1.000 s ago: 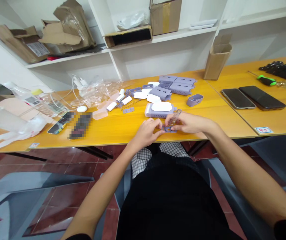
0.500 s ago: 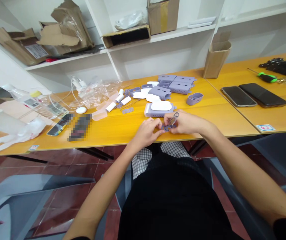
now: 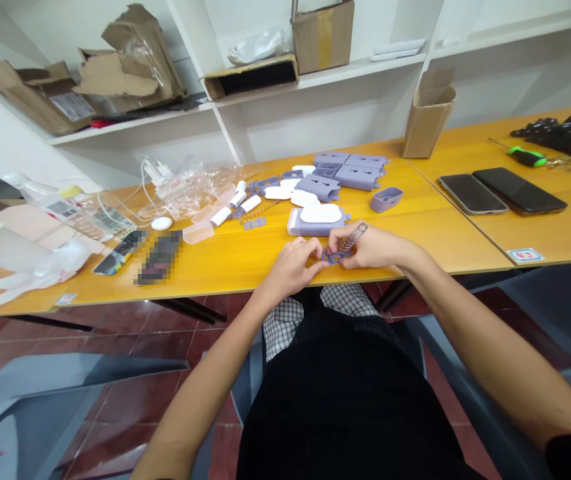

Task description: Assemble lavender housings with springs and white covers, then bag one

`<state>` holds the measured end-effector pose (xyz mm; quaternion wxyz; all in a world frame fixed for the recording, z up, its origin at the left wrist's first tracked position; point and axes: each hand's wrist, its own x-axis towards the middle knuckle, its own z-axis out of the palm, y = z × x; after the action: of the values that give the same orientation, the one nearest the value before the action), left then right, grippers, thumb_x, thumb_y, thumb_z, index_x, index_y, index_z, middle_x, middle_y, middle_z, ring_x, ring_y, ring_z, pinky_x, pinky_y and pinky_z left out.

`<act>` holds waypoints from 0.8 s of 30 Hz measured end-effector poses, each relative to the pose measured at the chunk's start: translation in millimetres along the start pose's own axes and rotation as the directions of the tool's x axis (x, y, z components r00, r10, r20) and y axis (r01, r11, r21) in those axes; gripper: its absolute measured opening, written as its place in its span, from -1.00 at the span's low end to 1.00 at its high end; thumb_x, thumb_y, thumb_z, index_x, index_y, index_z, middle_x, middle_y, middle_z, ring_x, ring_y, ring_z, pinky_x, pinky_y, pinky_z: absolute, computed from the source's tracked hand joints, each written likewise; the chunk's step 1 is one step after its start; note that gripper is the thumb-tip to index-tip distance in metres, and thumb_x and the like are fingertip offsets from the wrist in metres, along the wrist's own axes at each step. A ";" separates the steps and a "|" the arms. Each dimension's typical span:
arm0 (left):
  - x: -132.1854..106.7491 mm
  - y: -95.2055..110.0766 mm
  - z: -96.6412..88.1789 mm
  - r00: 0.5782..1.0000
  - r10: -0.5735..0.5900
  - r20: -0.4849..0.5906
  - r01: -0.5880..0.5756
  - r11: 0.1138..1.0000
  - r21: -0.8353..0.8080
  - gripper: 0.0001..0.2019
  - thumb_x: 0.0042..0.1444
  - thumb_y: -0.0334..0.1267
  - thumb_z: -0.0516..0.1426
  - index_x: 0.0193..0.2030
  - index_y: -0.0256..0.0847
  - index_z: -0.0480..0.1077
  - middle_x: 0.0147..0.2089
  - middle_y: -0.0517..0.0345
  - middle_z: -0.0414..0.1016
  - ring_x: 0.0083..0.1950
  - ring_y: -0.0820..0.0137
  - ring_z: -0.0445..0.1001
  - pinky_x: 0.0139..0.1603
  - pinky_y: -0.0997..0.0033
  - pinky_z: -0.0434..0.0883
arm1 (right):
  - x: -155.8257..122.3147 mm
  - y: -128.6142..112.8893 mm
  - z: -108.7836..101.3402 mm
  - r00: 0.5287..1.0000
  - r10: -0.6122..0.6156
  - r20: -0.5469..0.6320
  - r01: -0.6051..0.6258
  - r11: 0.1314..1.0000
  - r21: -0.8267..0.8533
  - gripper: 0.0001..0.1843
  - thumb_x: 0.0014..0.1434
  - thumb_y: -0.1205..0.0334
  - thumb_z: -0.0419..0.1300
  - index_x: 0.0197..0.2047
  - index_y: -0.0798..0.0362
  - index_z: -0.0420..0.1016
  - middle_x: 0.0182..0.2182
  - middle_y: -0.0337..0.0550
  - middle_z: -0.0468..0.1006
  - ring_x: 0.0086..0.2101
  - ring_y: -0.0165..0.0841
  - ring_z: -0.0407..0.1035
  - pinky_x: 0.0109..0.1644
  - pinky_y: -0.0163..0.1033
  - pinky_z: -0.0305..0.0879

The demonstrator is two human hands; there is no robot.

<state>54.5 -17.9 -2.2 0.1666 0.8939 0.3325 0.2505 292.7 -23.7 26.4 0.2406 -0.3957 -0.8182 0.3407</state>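
White-topped purple case just beyond right hand, phones farther right

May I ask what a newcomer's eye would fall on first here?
Probably the coiled spring slanting up from the right hand, with a small purple part between that and the left hand, at the near side of the table. Beyond them lie purple casings and white pieces. Farther right, a green-and-black screwdriver stands out.

Blk phone nr grn/blk screwdriver
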 end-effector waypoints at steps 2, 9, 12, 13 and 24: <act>0.1 -0.2 0.1 1.000 0.008 -0.003 -0.008 1.000 -0.007 -0.78 0.31 -0.23 0.27 -0.24 -0.11 0.27 -0.21 0.15 0.52 -0.15 0.24 0.44 -0.08 0.18 0.35 | 0.0 0.8 0.6 1.000 -0.006 0.022 0.006 1.000 0.010 -0.70 -0.10 0.44 0.24 -0.26 -0.06 0.46 -0.24 -0.27 0.61 -0.33 -0.33 0.43 -0.24 -0.18 0.37; -0.1 -0.8 0.2 1.000 0.013 -0.005 -0.013 1.000 -0.010 -0.79 0.32 -0.20 0.26 -0.24 -0.11 0.28 -0.20 0.15 0.52 -0.14 0.23 0.45 -0.07 0.17 0.36 | 0.3 1.9 1.2 1.000 -0.017 -0.003 0.017 1.000 -0.023 -0.79 0.02 0.30 0.34 -0.26 -0.06 0.45 -0.19 -0.22 0.62 -0.21 -0.26 0.48 -0.10 -0.13 0.41; -0.2 -0.9 0.1 1.000 0.007 0.000 -0.007 1.000 -0.012 -0.79 0.31 -0.22 0.26 -0.23 -0.11 0.28 -0.20 0.15 0.52 -0.14 0.23 0.45 -0.07 0.18 0.36 | -0.5 3.0 1.7 0.999 -0.042 -0.010 0.042 0.999 -0.007 -0.83 0.06 0.31 0.32 -0.25 -0.06 0.46 -0.20 -0.22 0.64 -0.19 -0.26 0.50 -0.06 -0.12 0.43; -0.2 -0.9 0.0 1.000 0.005 0.002 -0.005 1.000 -0.013 -0.79 0.31 -0.22 0.27 -0.23 -0.11 0.28 -0.20 0.15 0.52 -0.14 0.23 0.44 -0.08 0.18 0.36 | -0.8 3.1 1.6 0.999 -0.053 -0.008 0.053 0.999 0.000 -0.83 0.07 0.31 0.32 -0.24 -0.06 0.47 -0.21 -0.22 0.65 -0.20 -0.26 0.51 -0.06 -0.12 0.43; 0.8 -1.6 0.6 1.000 0.006 0.000 -0.006 1.000 -0.018 -0.80 0.30 -0.23 0.27 -0.24 -0.11 0.29 -0.21 0.14 0.52 -0.14 0.24 0.47 -0.07 0.18 0.38 | 0.2 -3.0 -4.1 0.993 -0.103 0.064 0.106 0.994 -0.041 -0.88 0.13 0.36 0.28 -0.27 -0.07 0.54 -0.22 -0.23 0.71 -0.18 -0.25 0.55 -0.03 -0.11 0.43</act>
<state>54.5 -16.3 -3.1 0.1740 0.8933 0.3274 0.2542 293.8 -23.4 31.3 0.2238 -0.3469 -0.8522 0.3214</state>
